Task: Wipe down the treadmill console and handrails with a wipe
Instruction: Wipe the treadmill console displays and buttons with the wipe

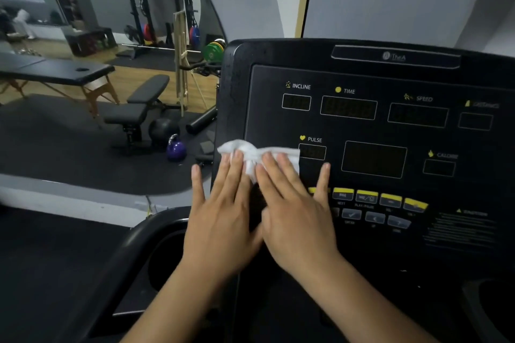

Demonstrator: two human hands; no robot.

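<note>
Both hands are flat on the wipe (pixel 257 154) here, pressing it against the lower left part of the treadmill console (pixel 370 125), right next to the PULSE window (pixel 312 151). The left hand (pixel 220 211) sits at the console's left edge with its fingertips on the wipe's bunched-up corner, and the right hand (pixel 295 211) overlaps it a bit, fingers fanned across the flatter half. Neither grip is clenched around anything. The fingers are stretched out and the palms push down, so the wipe is pinned by pressure, not pinched.

My guess on why two hands: a thin wipe scrunches up and skids on a slick panel, and spreading fingers over it keeps more of it in contact with the surface (it's already wadded on the left side, so it's only half working).

The yellow buttons (pixel 379 198) sit just right of the right hand, partly under its little finger. The displays look dark, so brushing a button probably does nothing.

Progress-wise I'd call it early. The wipe is at one corner, with the upper readouts and the whole right side left to cover. The dark curved rail (pixel 133 242) at lower left has neither hand on it.
</note>
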